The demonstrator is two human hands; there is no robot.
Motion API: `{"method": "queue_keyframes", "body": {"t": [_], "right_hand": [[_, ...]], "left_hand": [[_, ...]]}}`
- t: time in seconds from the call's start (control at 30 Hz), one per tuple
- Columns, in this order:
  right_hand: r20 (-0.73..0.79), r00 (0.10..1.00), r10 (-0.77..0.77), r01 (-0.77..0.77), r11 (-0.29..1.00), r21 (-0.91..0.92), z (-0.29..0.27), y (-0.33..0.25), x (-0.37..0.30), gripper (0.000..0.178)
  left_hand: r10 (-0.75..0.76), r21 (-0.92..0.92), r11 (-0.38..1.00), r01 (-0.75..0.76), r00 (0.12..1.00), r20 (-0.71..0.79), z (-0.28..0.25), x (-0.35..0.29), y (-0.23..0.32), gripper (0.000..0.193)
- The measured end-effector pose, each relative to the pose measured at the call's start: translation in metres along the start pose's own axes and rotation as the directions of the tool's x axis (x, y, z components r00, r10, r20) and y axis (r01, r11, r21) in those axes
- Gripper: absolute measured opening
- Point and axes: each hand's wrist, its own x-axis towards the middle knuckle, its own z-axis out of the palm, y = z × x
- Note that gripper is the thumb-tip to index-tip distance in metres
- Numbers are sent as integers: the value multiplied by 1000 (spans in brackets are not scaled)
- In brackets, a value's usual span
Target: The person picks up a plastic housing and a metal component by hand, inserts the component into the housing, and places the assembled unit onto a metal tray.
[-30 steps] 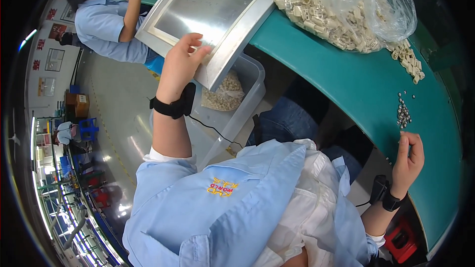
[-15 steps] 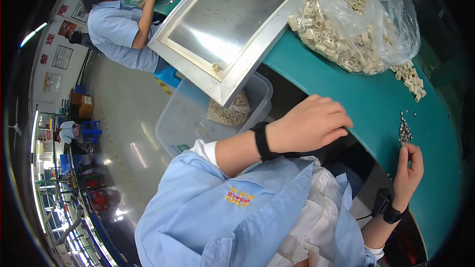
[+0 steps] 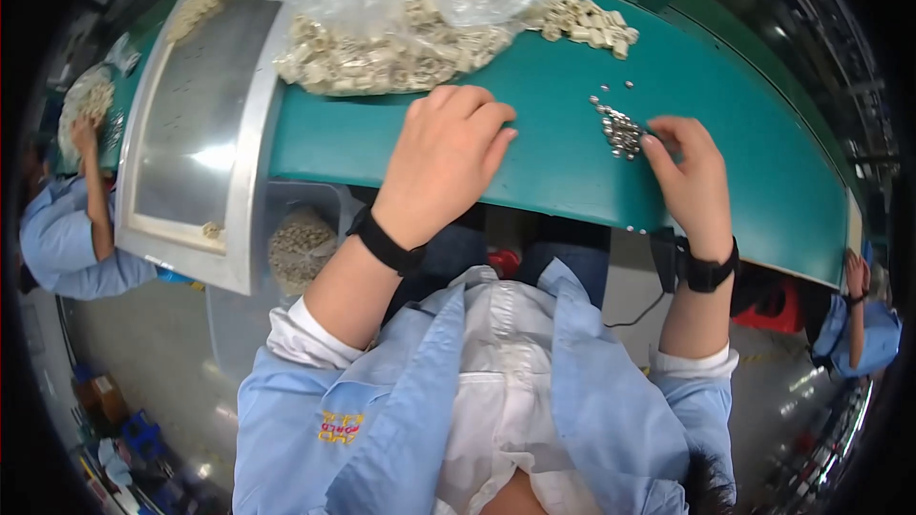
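Small shiny metal balls [image 3: 622,133] lie in a loose pile on the green table [image 3: 553,157]. At the pile's right side is my right hand [image 3: 695,176], thumb and forefinger drawn together against the balls; anything between the tips is too small to make out. My left hand [image 3: 441,160] hovers at the table's near edge, its fingers curled and its thumb close to the forefinger. Whatever it may hold is hidden by the hand. Beyond it sits a clear plastic bag [image 3: 410,38] full of cream plastic parts, and more loose cream parts [image 3: 587,24] spill out to its right.
A metal-framed tray [image 3: 250,167] stands at the left, with cream parts along its far edge. Under it is a clear plastic bin [image 3: 224,324] holding a bag of parts [image 3: 301,250]. Co-workers sit at far left [image 3: 72,229] and far right [image 3: 863,324].
My view has swung to the right and levelled, so the tray and bag now appear further left. My right hand stays at the ball pile; my left stays curled near the table edge.
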Motion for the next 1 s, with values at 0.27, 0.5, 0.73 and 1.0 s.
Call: {"method": "queue_keyframes", "body": {"t": [0.27,0.5,0.73,1.0], "right_hand": [[167,984,-62,94,977,-189,8,17,60,21],[51,999,7,3,982,-189,35,40,100,28],[136,985,111,-105,993,-52,25,32,98,26],[124,949,-290,217,886,410,8,-25,29,26]], "left_hand": [[-46,-11,999,46,999,-9,3,2,0,8],[-48,-13,999,47,999,-14,3,3,1,8],[-42,-30,999,41,999,-18,4,4,0,7],[-473,-814,263,518,805,358,15,9,38,12]]}}
